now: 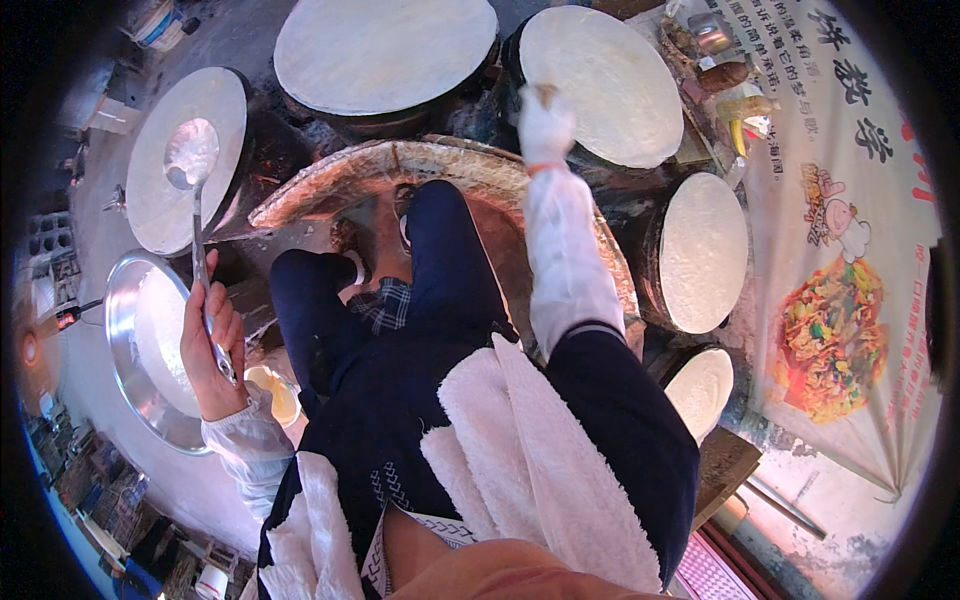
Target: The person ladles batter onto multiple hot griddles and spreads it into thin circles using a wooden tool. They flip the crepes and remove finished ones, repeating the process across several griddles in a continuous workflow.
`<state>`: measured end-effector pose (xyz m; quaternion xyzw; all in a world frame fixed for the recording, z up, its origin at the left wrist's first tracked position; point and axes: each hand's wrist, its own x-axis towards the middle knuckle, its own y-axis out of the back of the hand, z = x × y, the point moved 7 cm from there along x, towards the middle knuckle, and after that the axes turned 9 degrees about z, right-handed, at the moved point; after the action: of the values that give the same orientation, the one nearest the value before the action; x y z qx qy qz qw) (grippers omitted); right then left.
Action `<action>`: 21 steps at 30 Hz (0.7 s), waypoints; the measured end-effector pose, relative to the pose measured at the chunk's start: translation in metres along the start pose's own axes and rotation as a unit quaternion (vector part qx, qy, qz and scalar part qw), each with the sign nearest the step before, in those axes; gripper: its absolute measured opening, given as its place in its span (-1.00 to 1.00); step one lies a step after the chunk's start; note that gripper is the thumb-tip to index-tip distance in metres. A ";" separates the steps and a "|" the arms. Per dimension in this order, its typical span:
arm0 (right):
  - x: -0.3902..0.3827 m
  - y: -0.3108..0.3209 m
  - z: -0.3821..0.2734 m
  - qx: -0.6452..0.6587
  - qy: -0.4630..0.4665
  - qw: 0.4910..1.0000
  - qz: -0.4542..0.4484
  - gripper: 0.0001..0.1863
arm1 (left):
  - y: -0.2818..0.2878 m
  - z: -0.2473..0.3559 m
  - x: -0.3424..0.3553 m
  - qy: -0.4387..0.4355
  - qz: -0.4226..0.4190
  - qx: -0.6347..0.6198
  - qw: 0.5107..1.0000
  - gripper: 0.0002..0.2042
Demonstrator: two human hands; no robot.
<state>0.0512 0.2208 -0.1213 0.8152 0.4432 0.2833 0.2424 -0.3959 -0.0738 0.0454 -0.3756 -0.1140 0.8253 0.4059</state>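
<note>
My left hand [213, 345] grips the handle of a metal ladle [192, 152]. The ladle's bowl, coated with pale batter, is over the batter-covered round griddle [150, 205] at the left. Under that hand stands a wide metal basin [120, 335] holding white batter. My right hand [546, 128], in a white glove and smeared by motion, reaches to the near left edge of the upper right griddle [610, 95], which bears a thin pale sheet. Its fingers look closed around a small brown thing, too blurred to name.
More round griddles with pale sheets stand at the top middle [385, 50], right [703, 255] and lower right [702, 392]. A foil-wrapped curved barrier [400, 160] runs before my knees. A yellow-lined container [275, 395] sits beside the basin. A printed banner [830, 200] hangs at the right.
</note>
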 end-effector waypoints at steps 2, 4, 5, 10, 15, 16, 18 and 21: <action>-0.015 0.076 0.032 -0.047 -0.119 0.980 0.149 -0.43 | 0.003 0.003 0.000 0.004 -0.004 -0.013 1.000 -0.61; -0.001 0.142 0.073 0.040 -0.159 0.951 0.262 -0.61 | 0.003 0.005 0.004 0.012 -0.025 -0.019 0.999 -0.62; 0.010 0.168 0.101 0.083 -0.181 0.935 0.294 -0.70 | 0.001 0.004 0.007 0.019 -0.038 -0.021 0.999 -0.62; 0.061 0.153 0.210 0.247 -0.267 0.918 0.157 -0.73 | -0.008 0.005 0.012 0.022 -0.031 -0.011 0.999 -0.63; 0.033 0.138 0.197 0.234 -0.278 0.916 0.172 -0.72 | -0.006 0.008 0.008 0.036 -0.034 -0.018 0.999 -0.63; 0.018 0.139 0.165 0.214 -0.278 0.918 0.185 -0.71 | -0.006 0.008 0.008 0.034 -0.033 -0.017 0.999 -0.63; 0.006 0.111 0.189 0.175 -0.234 0.930 0.222 -0.67 | -0.010 0.006 0.012 0.041 -0.038 -0.019 0.998 -0.63; -0.025 0.022 0.157 0.272 -0.259 0.909 0.181 -0.67 | -0.004 -0.005 0.008 0.040 -0.035 -0.024 0.998 -0.63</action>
<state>0.1596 0.1655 -0.2267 0.9604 0.2699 -0.0308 0.0619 -0.3934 -0.0662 0.0398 -0.4138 -0.1306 0.7918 0.4298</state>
